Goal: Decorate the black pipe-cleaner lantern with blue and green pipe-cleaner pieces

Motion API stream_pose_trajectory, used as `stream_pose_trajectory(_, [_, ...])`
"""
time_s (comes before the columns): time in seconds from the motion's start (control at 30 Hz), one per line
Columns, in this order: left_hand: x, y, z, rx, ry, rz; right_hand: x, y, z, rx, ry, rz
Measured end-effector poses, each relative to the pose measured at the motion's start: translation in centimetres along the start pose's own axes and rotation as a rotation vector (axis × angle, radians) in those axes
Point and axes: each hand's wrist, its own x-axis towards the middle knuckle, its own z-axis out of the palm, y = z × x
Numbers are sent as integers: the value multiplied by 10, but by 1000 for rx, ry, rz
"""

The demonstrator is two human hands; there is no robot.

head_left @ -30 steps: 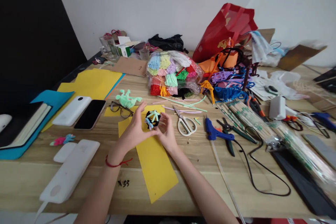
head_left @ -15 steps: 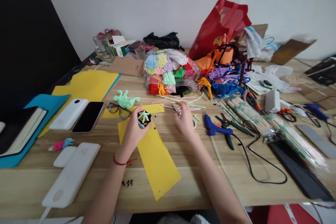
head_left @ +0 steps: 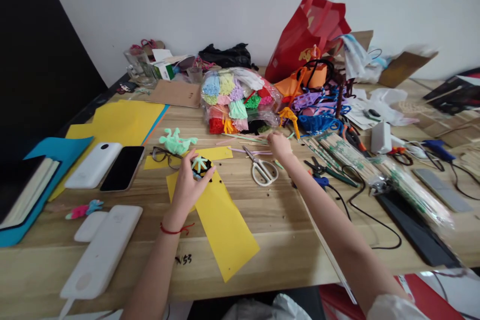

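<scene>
The small black round piece (head_left: 206, 164), with pale green strips fanned over its top, sits left of centre in the frame, at the upper end of the long yellow paper (head_left: 227, 230); whether its underside rests there I cannot tell. My left hand (head_left: 187, 180) has it between thumb and curled fingers, the span opened only as wide as the piece. I judge it very light and a little springy, fuzzy enough not to slip, but easy to crush or bend out of shape, so the black sides are the place to hold, with little pressure and the green strips left unpinched. My right hand (head_left: 280, 146), right of centre, reaches to the end of the loose thin stems (head_left: 245, 137), its fingers drawn together; I cannot tell whether they have hold of one. Those stems look soft and bendable, best taken near an end. Just below lie the white-handled scissors (head_left: 265, 172), stiff by comparison. Left of them, beyond my left hand, are the pale green fuzzy figure (head_left: 175, 142) and the eyeglasses (head_left: 162, 151), and farther up, the bulky clear bag of coloured stems (head_left: 237, 102).
</scene>
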Motion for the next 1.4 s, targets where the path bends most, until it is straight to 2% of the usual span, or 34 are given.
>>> stream_pose_trajectory(0.17, [-1, 3, -3, 2, 29, 15, -3, -2, -4, -44, 96, -36])
stream_pose_trajectory(0.4, [-3, 8, -9, 24, 133, 107, 1, -15, 1, -36, -91, -285])
stream_pose_trajectory(0.63, [-5, 8, -12, 26, 206, 128, 9, -24, 2, 53, -126, -277])
stream_pose_trajectory(0.73, [-2, 4, -15, 11, 169, 97, 11, -22, -7, 160, -101, -255])
stream_pose_trajectory(0.83, [0, 1, -18, -23, 69, 60, 0, -23, -19, 306, -8, -228])
stream_pose_trajectory(0.97, [-1, 1, -16, -37, -93, 46, -38, -41, -26, 563, 189, -229])
stream_pose_trajectory(1.07, [-3, 3, -10, -51, -104, 27, -76, -65, -26, 771, 255, -290])
stream_pose_trajectory(1.13, [-3, 11, -8, -91, -86, 17, -98, -80, -33, 889, 268, -356])
stream_pose_trajectory(1.2, [-1, 29, -11, -149, -91, 27, -113, -90, -49, 977, 274, -432])
stream_pose_trajectory(1.3, [9, 70, -25, -220, -134, 112, -126, -94, -86, 1124, 272, -543])
stream_pose_trajectory(1.4, [21, 114, -42, -280, -194, 291, -134, -92, -119, 1246, 275, -595])
